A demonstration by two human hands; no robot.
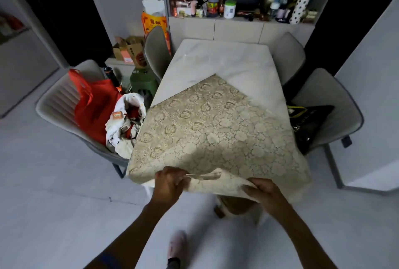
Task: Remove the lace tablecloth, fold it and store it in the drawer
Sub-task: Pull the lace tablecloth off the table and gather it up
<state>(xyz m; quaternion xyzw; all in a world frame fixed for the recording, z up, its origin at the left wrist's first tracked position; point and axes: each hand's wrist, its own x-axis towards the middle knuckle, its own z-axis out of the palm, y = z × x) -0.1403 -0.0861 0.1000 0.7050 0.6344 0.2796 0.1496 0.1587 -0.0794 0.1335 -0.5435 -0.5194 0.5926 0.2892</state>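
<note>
Lace tablecloth [216,130] edge pinched by left hand [170,182]; right hand [262,193].

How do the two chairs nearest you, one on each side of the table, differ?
The left chair carries a red bag and crumpled white cloth; the right chair holds a black bag. The left chair's ribbed backrest faces the camera; the right's does not. Both are grey and padded.

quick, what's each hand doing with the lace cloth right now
Left hand: grips the near edge of the lace tablecloth.
Right hand: grips the same near edge, further right.
</note>
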